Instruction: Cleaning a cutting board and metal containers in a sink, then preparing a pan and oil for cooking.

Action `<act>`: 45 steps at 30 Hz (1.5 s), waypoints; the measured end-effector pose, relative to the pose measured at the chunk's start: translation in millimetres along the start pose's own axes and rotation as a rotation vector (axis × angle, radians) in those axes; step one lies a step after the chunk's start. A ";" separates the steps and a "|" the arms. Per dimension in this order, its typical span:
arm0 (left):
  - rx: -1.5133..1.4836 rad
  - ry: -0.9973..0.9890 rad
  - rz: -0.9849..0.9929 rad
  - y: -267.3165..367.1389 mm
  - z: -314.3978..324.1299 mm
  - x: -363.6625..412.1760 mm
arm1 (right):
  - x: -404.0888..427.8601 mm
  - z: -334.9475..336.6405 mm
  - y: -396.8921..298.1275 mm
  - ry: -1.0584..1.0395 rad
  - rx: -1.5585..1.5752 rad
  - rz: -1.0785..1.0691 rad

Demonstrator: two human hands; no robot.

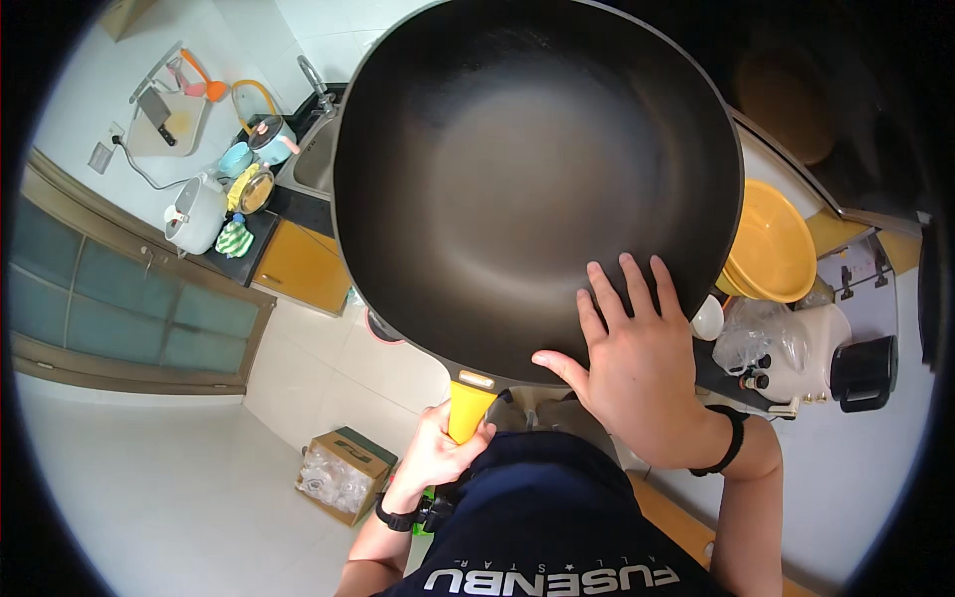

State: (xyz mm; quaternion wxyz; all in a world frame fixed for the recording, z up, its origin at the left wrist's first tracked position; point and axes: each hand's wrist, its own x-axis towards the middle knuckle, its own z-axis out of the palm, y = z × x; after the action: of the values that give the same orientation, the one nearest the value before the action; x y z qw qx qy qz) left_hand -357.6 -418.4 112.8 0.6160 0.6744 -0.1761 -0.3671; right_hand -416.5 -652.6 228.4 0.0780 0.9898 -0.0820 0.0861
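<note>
A large dark wok (537, 179) fills the upper middle of the head view, its inside facing me. My left hand (446, 440) is closed around its yellow handle (470, 410), which points down towards my body. My right hand (638, 358) is spread flat, fingers apart, over the lower right part of the wok's inner surface. Whether its palm presses on the metal is hard to tell. No food or tool shows inside the wok. Whatever lies directly behind it is hidden.
Left of the wok are a sink (317, 157) with a faucet (317, 78), a light blue pot (272, 138) and a white appliance (198, 213). Yellow basins (772, 242) and a plastic bag (761, 339) lie to the right. A cardboard box (347, 474) stands on the floor.
</note>
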 end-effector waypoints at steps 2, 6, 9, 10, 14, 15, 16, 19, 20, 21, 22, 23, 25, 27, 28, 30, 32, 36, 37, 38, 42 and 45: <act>0.029 -0.002 0.028 -1.2 -1.2 0.4 | -1.0 -0.4 -2.2 -0.019 0.020 -0.021; 0.003 -0.047 -0.022 0.7 -3.4 0.0 | -1.6 -5.3 -6.7 0.043 0.036 -0.048; -0.042 -0.075 -0.042 1.1 -4.9 -0.3 | -2.0 -7.1 -10.1 -0.010 0.040 -0.061; -0.044 -0.073 -0.042 1.2 -5.1 -0.4 | -2.1 -7.3 -11.0 -0.014 0.049 -0.071; -0.163 -0.120 -0.077 0.4 -4.0 -1.2 | -1.3 -8.1 -13.5 -0.018 0.057 -0.108; -0.180 -0.129 -0.069 0.4 -3.5 -0.9 | -1.3 -8.2 -13.9 -0.019 0.057 -0.107; -0.180 -0.131 -0.069 0.7 -3.6 -0.9 | -1.4 -8.1 -14.2 -0.021 0.065 -0.114; -0.255 -0.162 -0.078 0.0 -4.9 -1.8 | -1.0 -6.1 -16.0 -0.022 0.088 -0.128; -0.277 -0.169 -0.086 -1.3 -5.6 -2.4 | -0.7 -5.0 -16.8 -0.020 0.101 -0.134; -0.298 -0.182 -0.095 -1.5 -5.9 -1.9 | -0.7 -4.5 -17.1 -0.021 0.100 -0.131; -0.298 -0.185 -0.095 -0.7 -5.8 -1.5 | -0.6 -4.0 -17.4 -0.011 0.110 -0.130; -0.309 -0.191 -0.112 1.0 -5.6 -1.1 | -0.5 -3.9 -17.5 -0.001 0.120 -0.129; -0.322 -0.189 -0.131 2.2 -6.6 -1.9 | 1.7 -3.1 -18.4 -0.016 0.132 -0.137; -0.318 -0.201 -0.150 3.4 -7.6 -1.6 | 2.5 -1.5 -18.5 -0.031 0.142 -0.141; -0.318 -0.204 -0.151 3.6 -8.2 -1.0 | 2.4 0.7 -18.2 -0.011 0.146 -0.144; -0.328 -0.209 -0.179 3.1 -9.6 0.0 | 2.9 3.2 -18.0 0.007 0.150 -0.147; -0.332 -0.202 -0.190 2.1 -10.5 1.3 | 4.1 5.0 -17.9 -0.016 0.165 -0.146; -0.341 -0.197 -0.197 -1.4 -13.1 3.9 | 6.1 8.4 -16.6 -0.031 0.160 -0.155; -0.341 -0.197 -0.199 -1.5 -13.6 4.1 | 6.6 9.4 -16.6 -0.042 0.165 -0.158; -0.340 -0.189 -0.204 -1.4 -14.0 4.1 | 7.0 10.4 -16.6 -0.052 0.171 -0.161; -0.338 -0.163 -0.220 4.0 -12.3 5.8 | 7.0 12.9 -14.1 0.000 0.161 -0.176; -0.286 -0.191 -0.215 4.7 -14.0 6.5 | 8.7 7.2 -10.3 -0.053 0.200 -0.150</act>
State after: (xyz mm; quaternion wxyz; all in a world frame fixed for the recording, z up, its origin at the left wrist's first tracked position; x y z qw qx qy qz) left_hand -342.3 -413.9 115.0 0.6433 0.5570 -0.1068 -0.5142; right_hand -405.1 -645.0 221.6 -0.0169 0.9980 -0.0008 0.0617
